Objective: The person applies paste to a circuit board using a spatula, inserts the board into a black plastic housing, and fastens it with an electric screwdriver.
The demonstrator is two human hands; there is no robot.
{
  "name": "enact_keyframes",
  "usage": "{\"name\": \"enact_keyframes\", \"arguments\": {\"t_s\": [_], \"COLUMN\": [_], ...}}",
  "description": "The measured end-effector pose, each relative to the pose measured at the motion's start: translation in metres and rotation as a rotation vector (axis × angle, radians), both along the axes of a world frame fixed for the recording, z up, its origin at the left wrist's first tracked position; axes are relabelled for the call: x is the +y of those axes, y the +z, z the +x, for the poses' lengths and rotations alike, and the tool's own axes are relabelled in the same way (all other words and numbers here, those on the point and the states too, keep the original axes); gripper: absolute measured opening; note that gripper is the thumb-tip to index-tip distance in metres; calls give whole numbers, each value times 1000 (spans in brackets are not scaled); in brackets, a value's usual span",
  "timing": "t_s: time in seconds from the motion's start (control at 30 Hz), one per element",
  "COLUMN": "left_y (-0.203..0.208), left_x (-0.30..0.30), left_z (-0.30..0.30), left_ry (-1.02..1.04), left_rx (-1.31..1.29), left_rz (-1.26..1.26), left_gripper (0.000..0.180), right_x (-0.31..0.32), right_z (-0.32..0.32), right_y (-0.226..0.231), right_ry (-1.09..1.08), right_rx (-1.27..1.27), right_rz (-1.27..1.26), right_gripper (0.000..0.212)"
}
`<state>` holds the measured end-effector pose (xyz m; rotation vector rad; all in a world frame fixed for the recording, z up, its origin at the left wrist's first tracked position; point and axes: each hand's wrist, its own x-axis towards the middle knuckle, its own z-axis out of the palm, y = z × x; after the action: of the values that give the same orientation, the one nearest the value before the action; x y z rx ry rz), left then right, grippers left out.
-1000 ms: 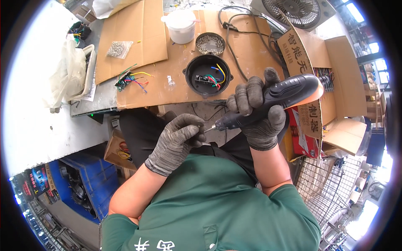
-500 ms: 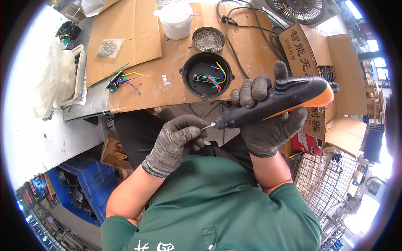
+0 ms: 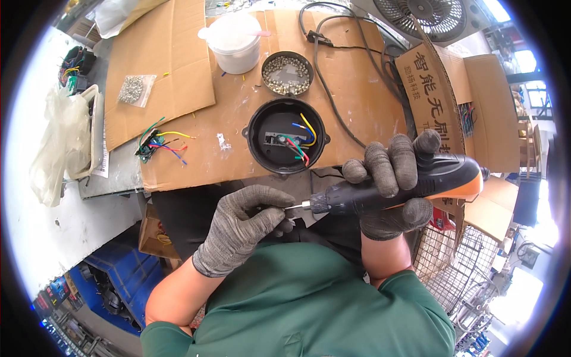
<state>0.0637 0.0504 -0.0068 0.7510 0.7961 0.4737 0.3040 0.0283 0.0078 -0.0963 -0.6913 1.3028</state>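
Note:
My right hand [image 3: 392, 178], in a grey glove, wraps round the body of a black and orange electric screwdriver [image 3: 351, 199] held level, its nose pointing left. At that nose, my gloved left hand [image 3: 244, 223] pinches the tip of the thin metal bit [image 3: 294, 207]; whether a screw sits between the fingers is hidden. Beyond the hands lies a round black housing [image 3: 285, 168] with lugs on its rim. Inside it is a small circuit board [image 3: 276, 140] with red, green, blue and yellow wires. A round dish [image 3: 288, 55] of small screws stands just behind the housing.
Cardboard [image 3: 205, 163] covers the bench. On it are a white tub [image 3: 237, 56], a bag of small metal parts [image 3: 135, 89] and a loose wired board [image 3: 156, 146]. A black cable [image 3: 333, 104] runs toward an open carton [image 3: 425, 89]. A fan [image 3: 425, 18] stands at the far right.
The screwdriver has turned closer to level, and my right hand has shifted its fingers around the body. Both hands sit slightly lower in view. My left fingers stay at the bit tip.

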Motion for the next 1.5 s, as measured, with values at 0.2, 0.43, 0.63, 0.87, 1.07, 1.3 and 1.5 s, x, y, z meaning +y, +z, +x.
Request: {"name": "enact_keyframes", "arguments": {"t_s": [0.2, 0.43, 0.63, 0.87, 1.07, 1.3, 1.5], "left_y": [2, 7, 7, -1, -2, -16, -19], "left_x": [22, 32, 56, 101, 112, 111, 110], "left_z": [5, 9, 7, 34, 49, 53, 54], "left_ry": [-107, -15, 13, -374, -605, -591, -553], "left_rx": [179, -50, 157, 716, 819, 815, 808], "left_rz": [551, -144, 124, 1409, 1457, 1532, 1546], "left_gripper": [18, 35, 39, 46, 46, 26, 19], "right_x": [6, 14, 23, 57, 50, 59, 57], "right_z": [4, 5, 27, 31, 23, 21, 5], "right_y": [2, 3, 14, 11, -8, -17, -22], "right_ry": [-80, -180, -238, -330, -237, -185, -298], "right_rx": [-7, 93, -4, -424, -422, -633, -556], "right_rz": [-131, -162, -115, 69, -161, -139, -181], "right_gripper": [75, 65, 65, 65, 71, 64, 64]}}
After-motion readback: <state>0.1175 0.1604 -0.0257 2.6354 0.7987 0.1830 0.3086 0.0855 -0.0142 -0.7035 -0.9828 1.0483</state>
